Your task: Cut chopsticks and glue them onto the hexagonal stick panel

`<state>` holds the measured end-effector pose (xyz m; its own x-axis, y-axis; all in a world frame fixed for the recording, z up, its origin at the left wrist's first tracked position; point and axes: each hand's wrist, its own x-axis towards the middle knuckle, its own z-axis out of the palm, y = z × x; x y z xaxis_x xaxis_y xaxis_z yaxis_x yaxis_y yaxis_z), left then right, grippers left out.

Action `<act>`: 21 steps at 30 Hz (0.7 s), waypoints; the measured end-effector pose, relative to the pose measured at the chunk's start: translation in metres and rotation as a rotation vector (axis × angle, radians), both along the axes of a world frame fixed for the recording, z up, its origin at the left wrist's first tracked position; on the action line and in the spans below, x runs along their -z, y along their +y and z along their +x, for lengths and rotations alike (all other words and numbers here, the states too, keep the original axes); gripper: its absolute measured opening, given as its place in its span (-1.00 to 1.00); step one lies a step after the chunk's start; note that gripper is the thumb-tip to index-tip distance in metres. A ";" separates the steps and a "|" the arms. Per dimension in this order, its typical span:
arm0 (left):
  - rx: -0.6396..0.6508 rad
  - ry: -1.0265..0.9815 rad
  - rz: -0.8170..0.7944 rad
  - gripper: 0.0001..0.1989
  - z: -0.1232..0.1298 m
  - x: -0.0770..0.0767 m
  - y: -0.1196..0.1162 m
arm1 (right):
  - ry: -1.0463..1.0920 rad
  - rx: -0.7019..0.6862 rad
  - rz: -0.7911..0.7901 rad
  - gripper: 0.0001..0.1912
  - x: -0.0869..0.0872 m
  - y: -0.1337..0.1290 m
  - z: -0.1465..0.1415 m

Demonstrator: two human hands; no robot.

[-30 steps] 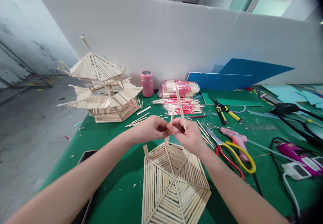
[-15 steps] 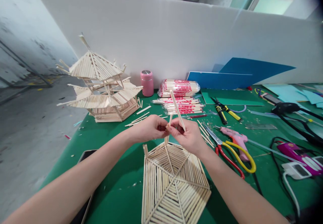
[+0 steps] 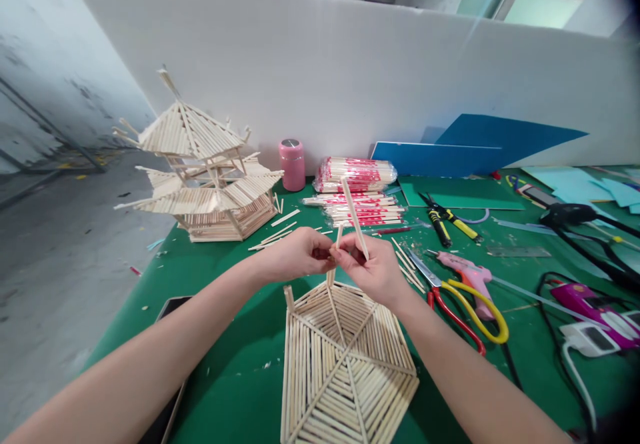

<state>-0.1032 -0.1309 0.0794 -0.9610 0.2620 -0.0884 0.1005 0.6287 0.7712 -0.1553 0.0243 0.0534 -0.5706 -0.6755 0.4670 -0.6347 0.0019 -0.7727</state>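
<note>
A hexagonal panel of wooden sticks (image 3: 345,357) lies on the green table, with a short upright post (image 3: 289,299) at its back left corner. Over the panel's far corner, my left hand (image 3: 300,255) pinches a short stick (image 3: 339,236) standing there. My right hand (image 3: 367,267) has its fingertips against the same short stick. A longer chopstick (image 3: 355,221) also sticks up out of my right hand, leaning to the left. The fingers partly hide where the short stick meets the panel.
A stick-built pagoda model (image 3: 200,171) stands at the back left. Behind my hands are a pink flask (image 3: 292,165) and wrapped chopsticks (image 3: 355,176). To the right lie scissors (image 3: 450,297), pliers (image 3: 443,219) and a pink glue gun (image 3: 467,274). A dark phone-like slab (image 3: 167,364) sits under my left forearm.
Almost nothing differs. The view has shifted very slightly, and both hands keep the same hold at the panel's far corner.
</note>
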 end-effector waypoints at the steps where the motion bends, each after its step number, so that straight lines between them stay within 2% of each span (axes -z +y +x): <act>1: 0.000 -0.002 -0.001 -0.86 0.000 0.000 0.000 | -0.002 -0.001 0.001 -0.92 0.000 0.000 0.000; 21: 0.021 0.006 0.027 -0.86 0.002 0.000 -0.001 | -0.075 0.023 0.000 -0.89 0.004 0.000 0.000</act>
<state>-0.1017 -0.1315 0.0793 -0.9559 0.2839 -0.0751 0.1181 0.6057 0.7869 -0.1556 0.0244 0.0493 -0.6192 -0.6617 0.4228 -0.5751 0.0155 -0.8179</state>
